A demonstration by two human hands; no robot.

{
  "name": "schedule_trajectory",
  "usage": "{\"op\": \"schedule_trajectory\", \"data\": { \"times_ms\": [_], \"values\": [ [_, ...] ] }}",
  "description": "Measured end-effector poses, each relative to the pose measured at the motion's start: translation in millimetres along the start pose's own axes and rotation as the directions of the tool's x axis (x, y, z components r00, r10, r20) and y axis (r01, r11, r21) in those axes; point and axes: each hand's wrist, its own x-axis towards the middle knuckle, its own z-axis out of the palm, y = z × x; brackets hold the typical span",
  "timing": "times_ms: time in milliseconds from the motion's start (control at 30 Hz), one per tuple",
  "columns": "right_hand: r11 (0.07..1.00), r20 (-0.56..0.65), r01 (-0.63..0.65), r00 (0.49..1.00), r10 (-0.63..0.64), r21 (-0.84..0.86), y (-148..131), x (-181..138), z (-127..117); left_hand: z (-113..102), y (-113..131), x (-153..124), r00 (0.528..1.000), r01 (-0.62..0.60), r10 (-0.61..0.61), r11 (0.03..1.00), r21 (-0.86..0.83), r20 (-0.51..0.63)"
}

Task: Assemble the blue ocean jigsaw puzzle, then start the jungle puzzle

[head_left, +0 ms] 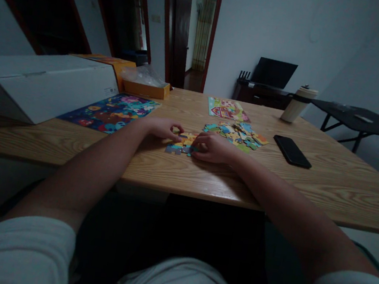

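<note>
A partly joined jigsaw puzzle lies flat on the table near its front edge, yellow-orange at the top with blue and grey along the bottom. My left hand rests at its left side, thumb and index finger curved and apart, fingertips touching the joined pieces. At the puzzle's right side, my right hand has its fingers bent together over the edge pieces, apparently pinching a puzzle piece that they mostly hide. Behind my right hand spreads a heap of loose puzzle pieces, in blue, green and yellow.
A bright picture sheet lies beyond the heap. On the right are a black phone and a cream tumbler. To the left, a dark-blue illustrated puzzle lies beside a white box and an orange box tray with clear plastic.
</note>
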Motion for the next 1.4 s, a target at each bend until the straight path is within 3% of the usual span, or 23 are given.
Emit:
{"op": "schedule_trajectory", "data": {
  "times_ms": [700,1000,1133,1200,1267,1400],
  "values": [
    [1.0,0.029,0.015,0.999,-0.015,0.005,-2,-2,0,0,2,0,1.0,-0.009,0.009,0.999,0.052,-0.003],
    [0.998,0.03,-0.047,0.998,0.047,0.027,-2,0,5,1,-2,2,1.0,-0.007,0.008,0.997,0.073,-0.017],
    [0.985,-0.074,-0.108,0.99,0.119,0.134,11,-1,-5,2,2,1,0.999,-0.008,0.012,0.996,0.086,-0.044],
    [0.957,-0.208,-0.213,0.945,0.253,0.197,27,-5,-16,2,8,-1,0.995,-0.001,0.011,0.995,0.098,-0.101],
    [0.911,-0.313,-0.332,0.862,0.398,0.243,46,-13,-28,4,15,-2,0.982,-0.023,0.043,0.994,0.107,-0.186],
    [0.796,-0.363,-0.531,0.708,0.606,0.291,86,-34,-45,11,27,-1,0.948,-0.148,0.19,0.973,0.174,-0.256]
  ]
}}
